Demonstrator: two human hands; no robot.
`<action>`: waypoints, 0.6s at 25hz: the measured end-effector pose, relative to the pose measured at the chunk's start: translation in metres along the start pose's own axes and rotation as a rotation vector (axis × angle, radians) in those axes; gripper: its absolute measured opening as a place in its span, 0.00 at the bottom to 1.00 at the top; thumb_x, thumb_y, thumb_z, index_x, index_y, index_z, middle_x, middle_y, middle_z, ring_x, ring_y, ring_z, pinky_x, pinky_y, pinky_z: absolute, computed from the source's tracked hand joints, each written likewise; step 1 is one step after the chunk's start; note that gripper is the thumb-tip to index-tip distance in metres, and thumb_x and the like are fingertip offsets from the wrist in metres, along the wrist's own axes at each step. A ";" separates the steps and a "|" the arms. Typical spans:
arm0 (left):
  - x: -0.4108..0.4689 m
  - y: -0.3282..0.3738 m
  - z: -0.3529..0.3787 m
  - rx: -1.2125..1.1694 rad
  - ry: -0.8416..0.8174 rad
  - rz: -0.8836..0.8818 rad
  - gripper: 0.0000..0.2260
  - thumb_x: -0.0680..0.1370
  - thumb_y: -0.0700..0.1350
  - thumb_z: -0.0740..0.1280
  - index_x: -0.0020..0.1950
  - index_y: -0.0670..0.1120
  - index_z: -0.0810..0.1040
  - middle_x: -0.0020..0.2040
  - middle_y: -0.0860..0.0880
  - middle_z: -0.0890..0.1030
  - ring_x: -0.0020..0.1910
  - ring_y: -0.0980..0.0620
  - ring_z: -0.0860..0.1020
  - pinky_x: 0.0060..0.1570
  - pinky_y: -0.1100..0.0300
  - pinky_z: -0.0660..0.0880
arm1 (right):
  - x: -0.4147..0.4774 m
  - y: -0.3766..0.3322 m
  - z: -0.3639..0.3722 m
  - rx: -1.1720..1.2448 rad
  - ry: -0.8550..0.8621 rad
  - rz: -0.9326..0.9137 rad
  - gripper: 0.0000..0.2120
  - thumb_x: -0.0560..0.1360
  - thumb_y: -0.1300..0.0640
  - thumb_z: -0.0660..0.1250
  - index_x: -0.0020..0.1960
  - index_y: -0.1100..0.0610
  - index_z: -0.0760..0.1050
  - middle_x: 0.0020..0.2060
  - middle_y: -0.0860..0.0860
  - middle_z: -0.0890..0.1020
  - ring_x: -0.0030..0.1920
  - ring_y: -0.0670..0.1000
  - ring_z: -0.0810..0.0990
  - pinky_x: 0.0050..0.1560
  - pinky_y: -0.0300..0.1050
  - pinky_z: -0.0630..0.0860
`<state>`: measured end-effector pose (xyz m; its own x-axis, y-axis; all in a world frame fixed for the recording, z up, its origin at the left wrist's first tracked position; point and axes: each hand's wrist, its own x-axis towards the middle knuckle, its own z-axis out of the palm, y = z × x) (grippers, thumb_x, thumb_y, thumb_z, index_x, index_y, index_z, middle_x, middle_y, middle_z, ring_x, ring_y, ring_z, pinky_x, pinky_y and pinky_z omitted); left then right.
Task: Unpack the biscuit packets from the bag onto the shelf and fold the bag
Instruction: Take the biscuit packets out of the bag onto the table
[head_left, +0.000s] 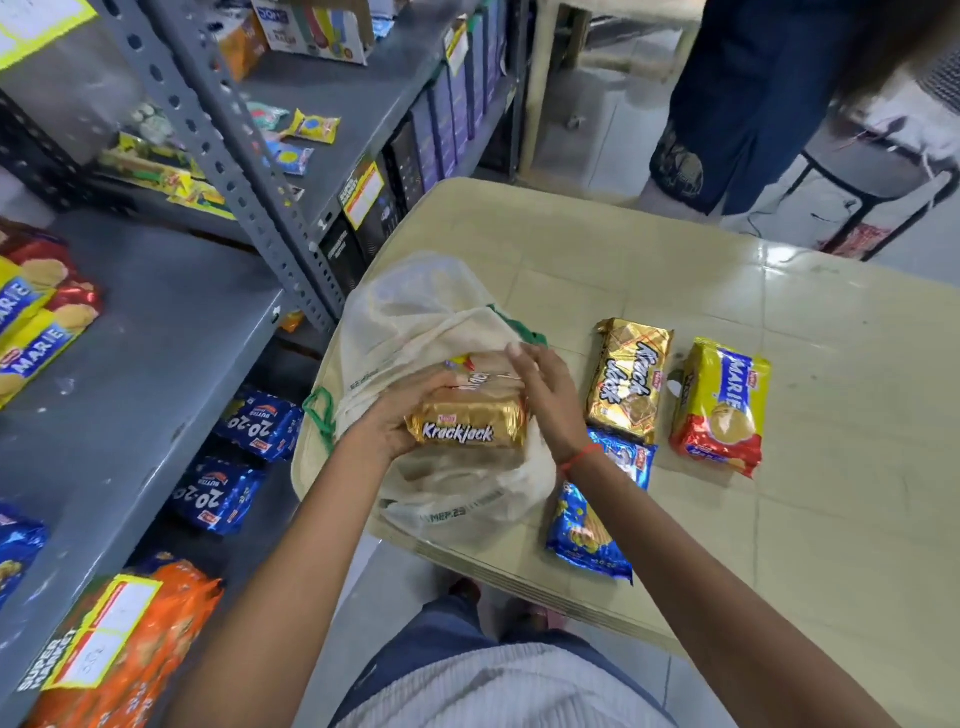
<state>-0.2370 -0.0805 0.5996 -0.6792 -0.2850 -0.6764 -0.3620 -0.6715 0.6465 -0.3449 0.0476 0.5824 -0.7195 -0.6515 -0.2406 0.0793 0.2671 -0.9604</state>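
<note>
A cream cloth bag (415, 312) with green handles lies open at the left end of the beige table (831, 493). My left hand (389, 421) grips a gold Krackjack packet (467, 428) at the bag's mouth. My right hand (545, 395) rests on the packet's right side, fingers spread against the bag's cloth. On the table to the right lie a second gold Krackjack packet (628, 379), a yellow and red Marie packet (719, 405) and blue 20-20 packets (587, 530). More packets show inside the bag.
A grey metal shelf rack (156, 338) stands on my left, holding Marie packets (36, 322), blue 20-20 packets (239, 452) lower down and an orange pack (130, 639). Another person (753, 93) stands beyond the table beside a stool (878, 182).
</note>
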 end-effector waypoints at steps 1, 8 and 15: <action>0.004 -0.004 0.006 0.009 -0.018 0.051 0.09 0.78 0.36 0.63 0.57 0.42 0.78 0.44 0.44 0.84 0.35 0.52 0.82 0.35 0.61 0.80 | 0.000 0.005 -0.006 0.021 0.062 0.062 0.39 0.65 0.28 0.65 0.64 0.55 0.73 0.63 0.52 0.76 0.64 0.51 0.75 0.67 0.52 0.71; 0.032 -0.044 0.082 0.049 -0.182 0.161 0.33 0.72 0.26 0.65 0.75 0.44 0.61 0.72 0.49 0.68 0.67 0.45 0.72 0.50 0.57 0.80 | -0.017 0.048 -0.068 0.384 0.411 0.351 0.39 0.60 0.41 0.78 0.63 0.62 0.73 0.59 0.60 0.80 0.58 0.60 0.80 0.60 0.61 0.76; 0.045 -0.105 0.164 0.409 -0.386 -0.014 0.29 0.77 0.30 0.60 0.73 0.53 0.61 0.57 0.48 0.79 0.51 0.50 0.78 0.51 0.56 0.78 | -0.068 0.086 -0.154 0.345 0.576 0.501 0.17 0.71 0.54 0.71 0.55 0.62 0.77 0.51 0.59 0.83 0.50 0.60 0.82 0.57 0.57 0.78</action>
<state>-0.3343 0.0898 0.5595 -0.8289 0.0446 -0.5576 -0.5388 -0.3318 0.7744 -0.3951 0.2245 0.5374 -0.7756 -0.0241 -0.6308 0.6227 0.1347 -0.7708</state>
